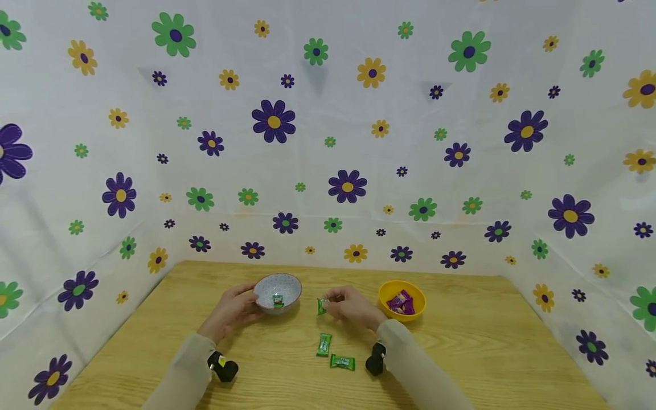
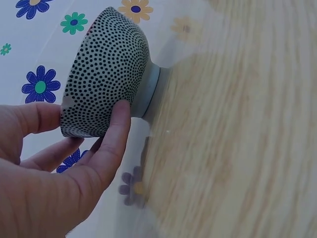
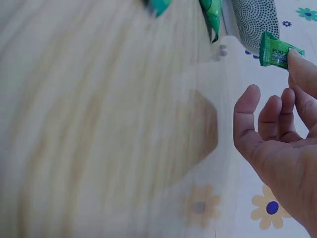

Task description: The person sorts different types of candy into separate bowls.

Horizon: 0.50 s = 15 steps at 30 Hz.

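A small dotted bowl stands left of centre on the table, with a green-wrapped candy inside. My left hand holds this bowl by its left side. In the left wrist view, the thumb and fingers grip the bowl at its rim and outer wall. Just right of it, my right hand pinches another green candy above the table. The right wrist view shows this candy between thumb and fingertips, the other fingers loosely bent. Two more green candies lie nearer me.
A yellow bowl with several purple-wrapped candies stands beyond my right forearm. The wooden table is enclosed by a white flower-print sheet at the back and sides. Both wrists carry black cameras.
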### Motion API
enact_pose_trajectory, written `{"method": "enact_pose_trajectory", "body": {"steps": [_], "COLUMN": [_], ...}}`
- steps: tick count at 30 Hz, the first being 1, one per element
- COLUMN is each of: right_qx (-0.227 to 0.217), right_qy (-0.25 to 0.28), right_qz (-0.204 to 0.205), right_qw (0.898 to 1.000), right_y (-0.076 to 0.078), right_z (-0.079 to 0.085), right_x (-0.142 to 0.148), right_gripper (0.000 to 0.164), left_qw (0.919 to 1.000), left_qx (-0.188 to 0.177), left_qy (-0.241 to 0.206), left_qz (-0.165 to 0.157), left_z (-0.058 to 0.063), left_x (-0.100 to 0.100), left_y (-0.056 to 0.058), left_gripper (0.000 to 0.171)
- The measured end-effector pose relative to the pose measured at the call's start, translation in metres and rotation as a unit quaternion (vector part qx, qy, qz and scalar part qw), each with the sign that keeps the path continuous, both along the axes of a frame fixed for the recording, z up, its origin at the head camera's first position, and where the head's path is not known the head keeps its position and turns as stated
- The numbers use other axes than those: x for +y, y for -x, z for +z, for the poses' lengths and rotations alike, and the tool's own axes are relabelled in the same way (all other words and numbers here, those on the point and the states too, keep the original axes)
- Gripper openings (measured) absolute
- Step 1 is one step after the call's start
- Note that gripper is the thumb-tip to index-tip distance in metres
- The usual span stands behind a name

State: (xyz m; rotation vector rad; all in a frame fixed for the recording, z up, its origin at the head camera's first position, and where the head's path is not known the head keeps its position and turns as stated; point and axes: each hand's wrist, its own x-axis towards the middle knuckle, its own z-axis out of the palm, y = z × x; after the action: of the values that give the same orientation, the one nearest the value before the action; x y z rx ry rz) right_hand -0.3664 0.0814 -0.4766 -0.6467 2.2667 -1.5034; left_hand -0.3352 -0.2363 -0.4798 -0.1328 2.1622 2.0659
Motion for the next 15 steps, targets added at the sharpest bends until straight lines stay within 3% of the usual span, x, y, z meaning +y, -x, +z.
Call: {"method": "enact_pose_trajectory", "body": {"steps": [15], "right_qx": [0.004], "right_qy": [0.065], "right_qz": [-0.058], "right_qw": [0.996], "right_y": [-0.001], "right_z": [-0.002], "right_x": [-0.021], "right_gripper": [0.027], "left_qw": [0.9991], "left_qx": [-0.011], "left_qy": [-0.039], "left_qz": [-0.016], "left_z": [0.002], "left_x": [-0.002], "left_y": [0.001], "left_gripper": [0.057]}}
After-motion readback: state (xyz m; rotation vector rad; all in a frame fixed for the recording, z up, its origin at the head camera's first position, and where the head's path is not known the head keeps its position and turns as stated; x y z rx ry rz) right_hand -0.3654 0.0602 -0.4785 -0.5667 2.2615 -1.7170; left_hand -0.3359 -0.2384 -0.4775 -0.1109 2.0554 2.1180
